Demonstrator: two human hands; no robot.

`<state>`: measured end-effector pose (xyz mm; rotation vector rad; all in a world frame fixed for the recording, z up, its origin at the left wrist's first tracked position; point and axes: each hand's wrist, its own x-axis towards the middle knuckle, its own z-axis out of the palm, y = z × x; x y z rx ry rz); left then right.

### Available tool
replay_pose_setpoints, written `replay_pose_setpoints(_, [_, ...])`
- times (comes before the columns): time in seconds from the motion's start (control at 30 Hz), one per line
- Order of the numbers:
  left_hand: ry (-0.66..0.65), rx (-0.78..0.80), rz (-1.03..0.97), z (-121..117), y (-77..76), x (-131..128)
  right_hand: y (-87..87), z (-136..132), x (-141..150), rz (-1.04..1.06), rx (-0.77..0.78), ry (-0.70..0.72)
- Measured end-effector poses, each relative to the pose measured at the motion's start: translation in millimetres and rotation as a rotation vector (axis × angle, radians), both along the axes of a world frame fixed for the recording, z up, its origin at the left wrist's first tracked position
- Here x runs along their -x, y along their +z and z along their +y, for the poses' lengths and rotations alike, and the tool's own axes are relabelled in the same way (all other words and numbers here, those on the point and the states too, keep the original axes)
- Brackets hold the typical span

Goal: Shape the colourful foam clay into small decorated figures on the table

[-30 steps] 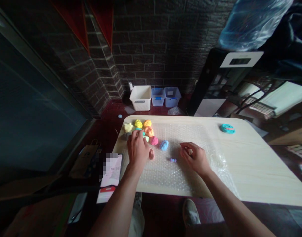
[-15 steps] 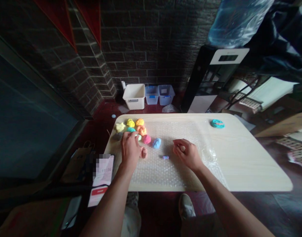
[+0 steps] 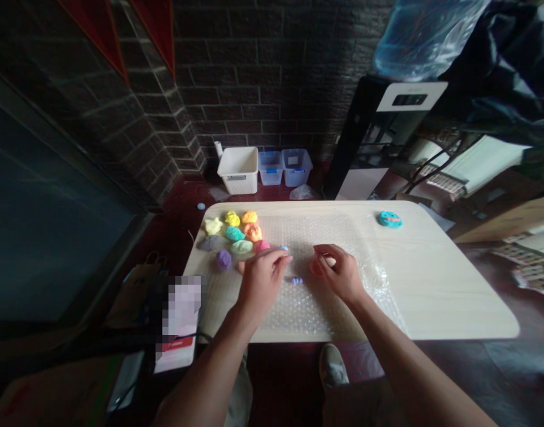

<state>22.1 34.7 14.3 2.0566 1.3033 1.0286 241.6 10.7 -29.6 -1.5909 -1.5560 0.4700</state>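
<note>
My left hand [image 3: 263, 276] is over the bubble wrap [image 3: 298, 311], thumb and fingers pinched together. Whatever lies between its fingertips is too small to tell. It partly covers a blue clay lump [image 3: 283, 248], a pink clay lump [image 3: 261, 245] and a brownish-pink lump [image 3: 241, 267]. Opposite, my right hand [image 3: 342, 271] is closed with curled fingers. Something pale shows inside its curl, but I cannot make out what. Between the hands lies a small purple-and-blue clay piece [image 3: 297, 280] made of little balls in a row.
Several clay lumps sit at the table's left, among them purple [image 3: 223, 259], pale green [image 3: 242, 247], teal [image 3: 235, 233] and grey [image 3: 212, 242]. A turquoise disc [image 3: 390, 219] lies far right. Bins [image 3: 238, 172] and a water dispenser [image 3: 365, 136] stand beyond the table [image 3: 454, 284].
My left hand has moved right from the clay lumps towards my right hand, uncovering the purple and pale green lumps. My right hand has stayed near its place. The view has shifted slightly.
</note>
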Motion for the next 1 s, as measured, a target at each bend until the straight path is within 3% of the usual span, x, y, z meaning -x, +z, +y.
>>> replay_pose_setpoints(0.07, [-0.060, 0.012, 0.112, -4, 1.5, -4, 0.3, 0, 1, 0.001, -0.005, -0.008])
replay_pose_setpoints(0.2, [-0.017, 0.034, 0.270, -5, 1.8, 4, 2.3, 1, 3, 0.022, -0.002, -0.007])
replay_pose_setpoints(0.43, [-0.089, 0.093, 0.413, -11, -11.2, 11, 5.6, -1, 8, 0.098, 0.059, 0.024])
replay_pose_setpoints(0.53, [-0.050, 0.103, 0.432, -11, -12.3, 8, 4.9, -1, 6, 0.082, 0.057, 0.027])
replay_pose_setpoints(0.8, [0.123, 0.000, 0.325, -3, 5.4, 16, 1.1, -1, 3, 0.053, 0.031, 0.014])
replay_pose_setpoints(1.0, [0.119, 0.022, 0.410, 4, -7.8, -6, 2.9, -1, 7, 0.067, 0.024, 0.035])
